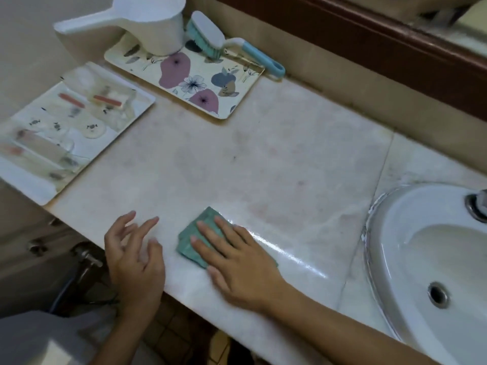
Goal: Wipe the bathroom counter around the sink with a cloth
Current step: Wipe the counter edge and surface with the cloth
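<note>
At the far left, a white tray [25,181] of blurred toiletries overhangs the end of the pale marble surface [263,154]. Behind it, against the back wall, a floral tray [246,81] carries a white water dipper [147,25] and a scrub brush [210,35] whose blue handle sticks out over the rim. The middle of the surface is bare stone with faint stains.

At the front edge the left hand [134,259] is spread and relaxed, holding nothing; whether it touches the stone I cannot tell. Just beside it the green cloth [185,250] lies folded under the right hand [237,264], which presses on it with flat, straight fingers. A glossy wet streak runs from the cloth toward the white sink [395,233] at the right, set in past a seam in the marble. A dark wooden frame [369,48] runs above the backsplash.
</note>
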`<state>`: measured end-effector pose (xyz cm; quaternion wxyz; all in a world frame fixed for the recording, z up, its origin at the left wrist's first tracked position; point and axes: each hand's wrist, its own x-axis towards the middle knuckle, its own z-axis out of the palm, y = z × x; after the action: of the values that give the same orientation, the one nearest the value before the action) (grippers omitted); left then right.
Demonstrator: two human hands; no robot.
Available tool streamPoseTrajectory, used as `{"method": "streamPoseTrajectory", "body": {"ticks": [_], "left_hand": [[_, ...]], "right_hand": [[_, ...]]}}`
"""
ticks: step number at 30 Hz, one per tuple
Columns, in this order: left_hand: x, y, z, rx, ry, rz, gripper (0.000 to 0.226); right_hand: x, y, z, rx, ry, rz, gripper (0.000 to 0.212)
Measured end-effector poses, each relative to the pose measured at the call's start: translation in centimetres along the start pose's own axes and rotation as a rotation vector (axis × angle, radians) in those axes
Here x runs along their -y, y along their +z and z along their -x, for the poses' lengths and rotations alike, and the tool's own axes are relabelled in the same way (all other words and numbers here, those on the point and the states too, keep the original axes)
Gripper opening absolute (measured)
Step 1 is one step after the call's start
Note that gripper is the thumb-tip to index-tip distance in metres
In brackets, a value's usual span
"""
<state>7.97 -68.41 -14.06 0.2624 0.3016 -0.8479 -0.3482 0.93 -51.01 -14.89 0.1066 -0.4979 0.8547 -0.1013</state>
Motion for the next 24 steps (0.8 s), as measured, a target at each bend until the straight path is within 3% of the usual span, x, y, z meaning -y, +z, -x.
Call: {"method": "streamPoseTrajectory", "body": {"ticks": [2,3,7,10,12,14,18,21,24], "left_hand": [[1.7,-0.5,-1.9,0.033,0.010,-0.098,0.037],[2.5,-0.6,-3.0,0.047,0.024,-0.132,0.038],[3.9,0.4,-6.1,0.070,-0.009,-0.256,0.038],[4.6,1.0,-6.0,0.047,0.020,-0.295,0.038],[4.8,1.0,-6.0,0.022,-0.001,-0.250,0.038],[4.9,0.9,-6.1,-0.024,-0.045,-0.170,0.035],[4.6,0.6,-6.3,-0.078,-0.066,-0.021,0.040],[4.3,0.5,-6.2,-0.037,-0.053,-0.046,0.038],[4.2,0.4,-6.1,0.004,-0.092,-0.085,0.035]], "right_hand": [[-4.1,-0.9,1.6,0.010,-0.044,0.080,0.054],[-6.3,-1.5,1.4,0.003,0.021,0.100,0.054],[-11.9,-3.9,-5.5,-0.127,0.556,0.055,0.057],[-10.0,-3.5,-12.2,-0.207,0.805,0.047,0.058],[-5.9,-2.2,-15.3,-0.204,0.749,0.018,0.059],[-0.6,-0.4,-16.0,-0.188,0.556,-0.014,0.059],[6.3,1.1,-7.0,-0.054,0.184,-0.003,0.058],[3.0,0.0,2.8,0.049,-0.033,0.059,0.058],[-4.4,-1.4,6.6,0.028,0.151,0.127,0.056]]}}
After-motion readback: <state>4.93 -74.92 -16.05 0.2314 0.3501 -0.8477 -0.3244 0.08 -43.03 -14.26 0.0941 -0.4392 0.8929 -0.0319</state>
